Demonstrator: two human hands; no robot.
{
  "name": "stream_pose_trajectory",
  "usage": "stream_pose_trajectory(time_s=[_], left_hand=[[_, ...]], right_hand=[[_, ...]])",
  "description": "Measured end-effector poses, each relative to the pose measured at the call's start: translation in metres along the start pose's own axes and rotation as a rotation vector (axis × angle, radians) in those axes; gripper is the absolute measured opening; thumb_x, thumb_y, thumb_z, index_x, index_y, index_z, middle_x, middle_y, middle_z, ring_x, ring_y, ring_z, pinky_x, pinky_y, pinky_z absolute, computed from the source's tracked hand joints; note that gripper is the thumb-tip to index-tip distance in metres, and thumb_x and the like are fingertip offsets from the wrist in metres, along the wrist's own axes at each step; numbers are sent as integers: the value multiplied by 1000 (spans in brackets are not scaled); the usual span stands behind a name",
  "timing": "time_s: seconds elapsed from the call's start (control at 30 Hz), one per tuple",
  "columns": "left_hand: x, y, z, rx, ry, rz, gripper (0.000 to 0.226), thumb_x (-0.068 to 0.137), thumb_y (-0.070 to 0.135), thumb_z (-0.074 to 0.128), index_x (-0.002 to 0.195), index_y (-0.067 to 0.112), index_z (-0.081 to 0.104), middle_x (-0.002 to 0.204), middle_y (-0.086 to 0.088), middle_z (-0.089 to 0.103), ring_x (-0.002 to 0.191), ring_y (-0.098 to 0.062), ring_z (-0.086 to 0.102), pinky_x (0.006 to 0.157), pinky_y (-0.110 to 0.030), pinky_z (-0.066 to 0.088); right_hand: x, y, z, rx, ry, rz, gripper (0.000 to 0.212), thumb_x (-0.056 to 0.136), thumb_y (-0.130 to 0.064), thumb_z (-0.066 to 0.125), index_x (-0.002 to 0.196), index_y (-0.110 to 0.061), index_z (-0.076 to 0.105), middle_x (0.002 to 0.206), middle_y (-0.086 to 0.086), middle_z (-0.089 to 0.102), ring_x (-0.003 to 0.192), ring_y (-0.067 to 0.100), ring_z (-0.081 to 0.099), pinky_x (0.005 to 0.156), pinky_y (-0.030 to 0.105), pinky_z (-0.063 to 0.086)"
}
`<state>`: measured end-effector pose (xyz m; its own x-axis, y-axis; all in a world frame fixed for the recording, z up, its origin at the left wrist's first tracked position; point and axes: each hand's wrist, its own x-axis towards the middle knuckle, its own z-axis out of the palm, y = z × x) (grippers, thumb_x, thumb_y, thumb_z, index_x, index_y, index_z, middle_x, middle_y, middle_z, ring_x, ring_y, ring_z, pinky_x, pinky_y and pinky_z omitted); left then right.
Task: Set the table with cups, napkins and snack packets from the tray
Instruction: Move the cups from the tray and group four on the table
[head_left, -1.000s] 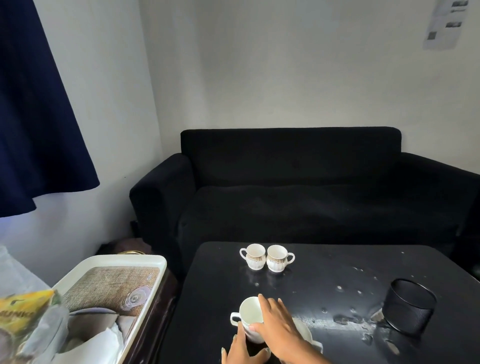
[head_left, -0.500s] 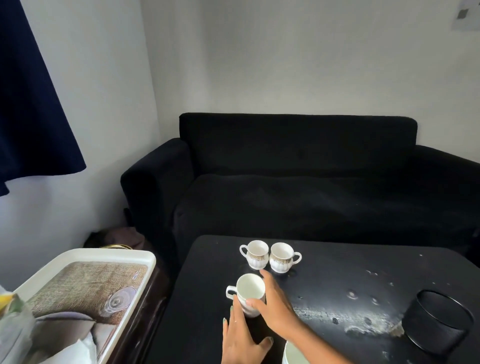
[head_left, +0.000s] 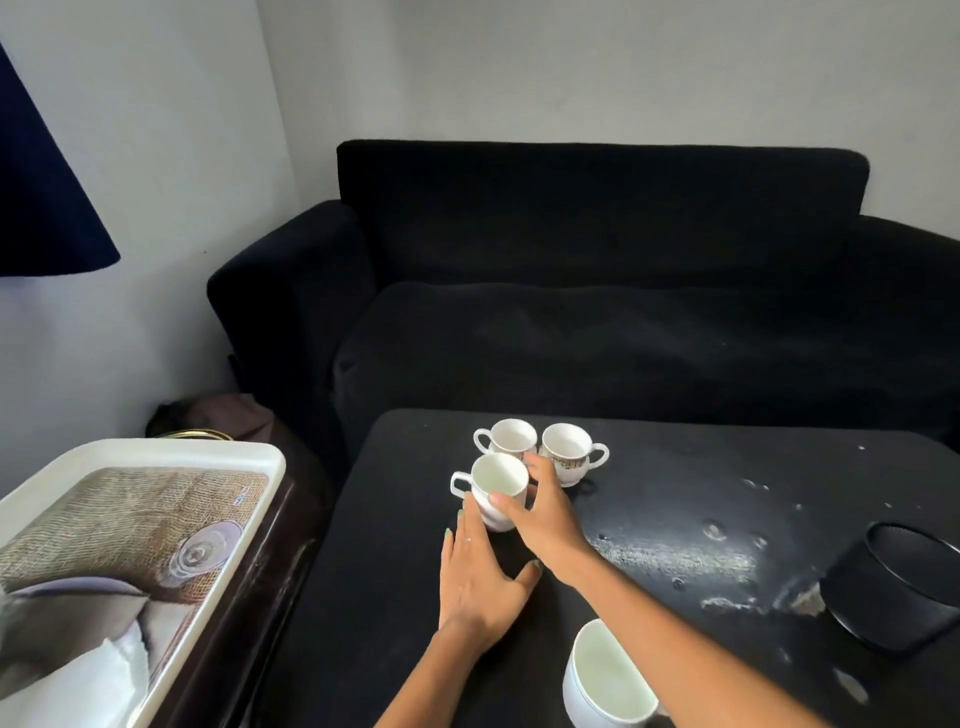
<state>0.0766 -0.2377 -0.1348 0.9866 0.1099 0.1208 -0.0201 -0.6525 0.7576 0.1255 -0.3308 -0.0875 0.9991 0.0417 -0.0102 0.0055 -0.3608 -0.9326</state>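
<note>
On the black table (head_left: 675, 499) a plain white cup (head_left: 493, 488) stands just in front of two patterned white cups (head_left: 511, 439) (head_left: 569, 452) that sit side by side. My right hand (head_left: 545, 514) is wrapped around the plain cup's right side. My left hand (head_left: 475, 577) lies flat on the table with fingertips touching the cup's base on the left. Another white cup (head_left: 608, 680) stands at the near edge, under my right forearm. The white tray (head_left: 156, 457) with a burlap picture sits to the left, holding white napkins (head_left: 88, 686).
A black mesh round holder (head_left: 893, 587) stands at the table's right. A black sofa (head_left: 597, 291) runs behind the table. A dark blue curtain (head_left: 47, 197) hangs at the upper left. The tabletop surface is scuffed in the right half.
My right hand has slid the plain cup away from me toward the two patterned cups, with my left hand following. The view has tilted down; the snack packet has left the frame.
</note>
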Motion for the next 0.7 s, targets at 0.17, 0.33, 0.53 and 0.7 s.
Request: stream_pose_trajectory(time_s=[0.17, 0.33, 0.53, 0.7], left_hand=[[6, -4, -1, 66, -46, -6, 106, 75, 59, 57, 153, 22, -4, 161, 3, 13, 149, -11, 7, 122, -31, 0], [0, -3, -6, -4, -69, -88, 106, 78, 52, 60, 153, 18, -6, 162, 1, 5, 149, -10, 0, 121, -29, -6], [-36, -4, -17, -28, -100, -175, 99, 80, 46, 62, 154, 19, 1, 162, 2, 8, 149, -10, -2, 121, -29, -1], [-75, 14, -31, -84, -170, -262, 80, 84, 43, 63, 150, 34, 19, 162, 4, 11, 149, -8, 2, 120, -28, 2]], right_hand=[[5, -1, 0, 27, 5, 4, 60, 84, -14, 67, 133, -23, 34, 121, -10, 50, 113, 11, 50, 97, 27, 39], [-10, -2, -6, 51, -61, 15, 63, 85, -20, 66, 132, -29, 26, 132, -11, 39, 120, 6, 38, 100, 23, 31], [-49, 0, -42, -90, -109, 117, 60, 92, -38, 56, 142, -18, 30, 151, 1, 30, 138, 17, 30, 107, 28, 27], [-95, -6, -72, -146, -72, 92, 49, 92, -37, 56, 136, -21, 40, 146, -2, 37, 133, 12, 34, 102, 20, 26]])
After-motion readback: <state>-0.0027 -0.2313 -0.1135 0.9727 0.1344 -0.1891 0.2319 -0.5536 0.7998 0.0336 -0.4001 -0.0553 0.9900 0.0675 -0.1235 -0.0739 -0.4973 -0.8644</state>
